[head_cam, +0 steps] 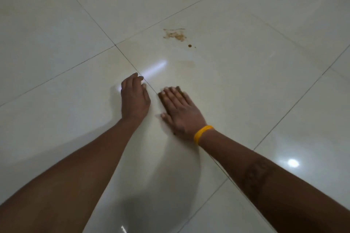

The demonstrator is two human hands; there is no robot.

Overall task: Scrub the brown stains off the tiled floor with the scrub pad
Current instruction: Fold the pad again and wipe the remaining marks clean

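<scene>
- Both hands are seen pressed to the tiled floor [246, 100]; the left hand [134, 98] is laid palm-down and empty at about 9 o'clock of the other, fingers loosely curled at a grout line, apparently as a prop.
- Just beside it, the right hand [180, 111] is spread flat with fingers wide over a dark scrub pad [179, 90], of which only a rough, fibrous-looking edge is shown at the fingertips; a yellow wristband [202, 133] is worn at that wrist.
- At 12 o'clock from the right hand, well apart, a blotchy brown stain [175, 35] with ragged edges is seen, with a small round brown spot [189, 45] near it at its 5 o'clock; a faint tan smear [186, 62] lies between the stains and the hands.
- The pad is judged to be short of the main stain, which looks untouched.
- Glossy, smooth, pale tiles are shown, with lamp glare reflected; if wet, the propping hand could be made to slip.
- With only a flat palm on it, the pad could be slid out from under the fingers, or brown residue spread into the thin dark grout lines.
</scene>
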